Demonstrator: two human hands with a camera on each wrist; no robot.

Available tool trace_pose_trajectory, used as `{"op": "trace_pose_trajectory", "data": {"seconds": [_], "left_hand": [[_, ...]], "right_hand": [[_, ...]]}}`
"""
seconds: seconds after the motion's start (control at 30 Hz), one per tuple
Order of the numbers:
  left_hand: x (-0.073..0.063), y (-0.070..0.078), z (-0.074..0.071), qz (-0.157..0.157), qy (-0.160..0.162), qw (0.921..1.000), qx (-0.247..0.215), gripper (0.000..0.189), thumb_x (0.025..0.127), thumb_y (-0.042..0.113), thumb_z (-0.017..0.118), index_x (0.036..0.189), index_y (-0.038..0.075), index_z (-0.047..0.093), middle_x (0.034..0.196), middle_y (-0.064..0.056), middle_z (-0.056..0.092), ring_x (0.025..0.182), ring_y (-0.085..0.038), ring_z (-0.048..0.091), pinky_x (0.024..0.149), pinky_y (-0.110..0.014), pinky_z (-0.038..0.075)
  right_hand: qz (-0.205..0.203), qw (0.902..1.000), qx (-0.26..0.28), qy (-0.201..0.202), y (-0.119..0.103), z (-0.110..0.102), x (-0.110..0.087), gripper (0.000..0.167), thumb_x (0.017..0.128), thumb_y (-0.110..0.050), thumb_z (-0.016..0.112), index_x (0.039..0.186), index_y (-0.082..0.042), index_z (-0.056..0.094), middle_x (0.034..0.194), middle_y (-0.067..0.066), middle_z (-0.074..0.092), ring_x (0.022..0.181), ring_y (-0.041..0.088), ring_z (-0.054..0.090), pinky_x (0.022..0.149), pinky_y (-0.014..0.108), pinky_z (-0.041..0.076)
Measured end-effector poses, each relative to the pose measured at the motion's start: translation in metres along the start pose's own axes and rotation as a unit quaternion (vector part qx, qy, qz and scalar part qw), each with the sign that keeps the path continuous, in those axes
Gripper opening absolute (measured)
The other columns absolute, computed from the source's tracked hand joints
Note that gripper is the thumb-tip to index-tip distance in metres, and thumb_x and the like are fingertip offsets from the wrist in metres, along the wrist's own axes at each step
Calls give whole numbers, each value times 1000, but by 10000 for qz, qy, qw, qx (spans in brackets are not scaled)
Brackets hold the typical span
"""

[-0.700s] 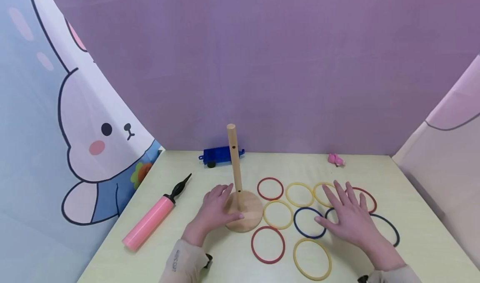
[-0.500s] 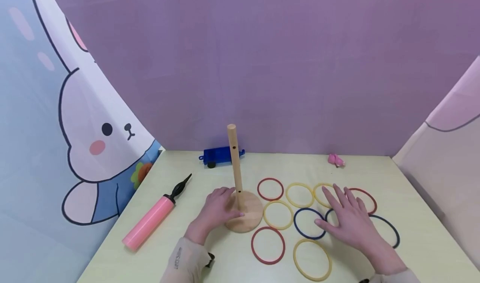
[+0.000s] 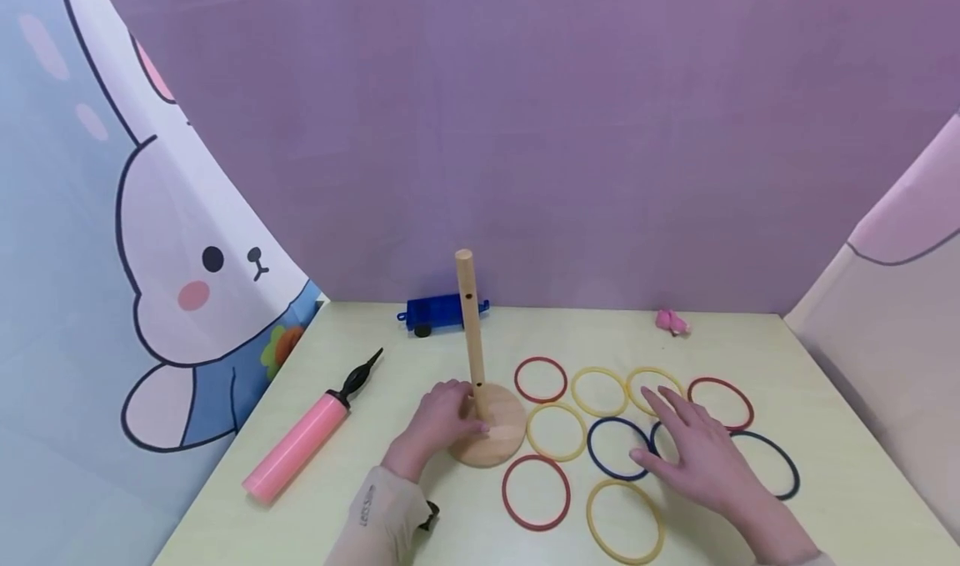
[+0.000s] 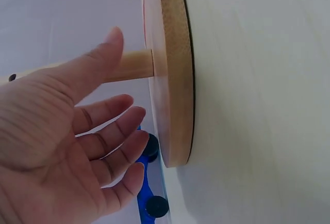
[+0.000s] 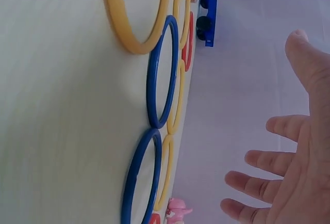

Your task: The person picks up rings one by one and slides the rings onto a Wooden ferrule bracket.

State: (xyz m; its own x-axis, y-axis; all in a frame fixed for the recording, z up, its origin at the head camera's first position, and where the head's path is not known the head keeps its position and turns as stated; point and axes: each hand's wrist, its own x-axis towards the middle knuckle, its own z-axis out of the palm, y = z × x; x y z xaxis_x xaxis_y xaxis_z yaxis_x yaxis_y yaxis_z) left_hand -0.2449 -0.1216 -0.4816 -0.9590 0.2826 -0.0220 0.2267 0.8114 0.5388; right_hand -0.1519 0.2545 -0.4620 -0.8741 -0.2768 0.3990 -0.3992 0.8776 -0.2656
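A wooden post (image 3: 472, 333) stands upright on a round wooden base (image 3: 506, 428). Close beside it on the left is my left hand (image 3: 438, 423), fingers loosely bent, holding nothing. In the left wrist view its thumb (image 4: 105, 53) overlaps the foot of the post, over the base (image 4: 179, 90). Right of the base lie several flat red, yellow and blue rings, among them a blue ring (image 3: 590, 445) and a yellow ring (image 3: 590, 516). My right hand (image 3: 701, 458) hovers over the right-hand rings with spread fingers, partly hiding a second blue ring (image 5: 128, 182).
A pink hand pump (image 3: 300, 449) with a black nozzle lies at the left. Along the back are a blue toy trailer (image 3: 435, 312), behind the post, and a small pink toy (image 3: 672, 323). A purple cloth (image 3: 570, 149) hangs behind the table.
My left hand has shifted slightly right, closer in to the post. The right hand has drawn back a little toward me, uncovering more of the red ring at the far right.
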Motion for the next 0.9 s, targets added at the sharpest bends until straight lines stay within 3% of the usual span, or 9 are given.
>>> {"op": "trace_pose_trajectory", "data": {"seconds": [0.27, 0.5, 0.77, 0.9], "left_hand": [[2, 1, 0, -33, -288, 9993, -225, 53, 78, 26, 84, 121, 6, 61, 88, -1, 55, 85, -20, 49, 75, -36, 45], [4, 1, 0, -63, -405, 9987, -301, 53, 79, 23, 83, 124, 5, 60, 87, -2, 54, 83, -20, 49, 73, -35, 45], [7, -1, 2, -31, -423, 9989, -221, 49, 80, 24, 82, 121, 6, 62, 84, -3, 54, 82, -20, 47, 70, -34, 42], [8, -2, 3, -70, -453, 9987, -211, 50, 80, 24, 81, 123, 6, 61, 85, -3, 53, 83, -20, 47, 71, -34, 41]], "right_hand": [[-398, 9987, 33, 326, 1, 6, -4, 76, 76, -45, 80, 137, -9, 53, 132, 22, 53, 115, 47, 51, 87, 66, 39], [-277, 9993, 213, 141, -2, 11, -9, 67, 80, -41, 79, 134, -9, 57, 128, 20, 57, 113, 42, 54, 88, 62, 42], [-248, 9986, 383, 252, -6, 15, -13, 36, 77, -26, 82, 107, -10, 69, 105, 2, 67, 99, 25, 63, 82, 47, 51], [-109, 9983, 575, -59, -7, 16, -15, 22, 80, -23, 80, 97, -15, 69, 94, -7, 66, 86, 14, 62, 74, 37, 52]]}}
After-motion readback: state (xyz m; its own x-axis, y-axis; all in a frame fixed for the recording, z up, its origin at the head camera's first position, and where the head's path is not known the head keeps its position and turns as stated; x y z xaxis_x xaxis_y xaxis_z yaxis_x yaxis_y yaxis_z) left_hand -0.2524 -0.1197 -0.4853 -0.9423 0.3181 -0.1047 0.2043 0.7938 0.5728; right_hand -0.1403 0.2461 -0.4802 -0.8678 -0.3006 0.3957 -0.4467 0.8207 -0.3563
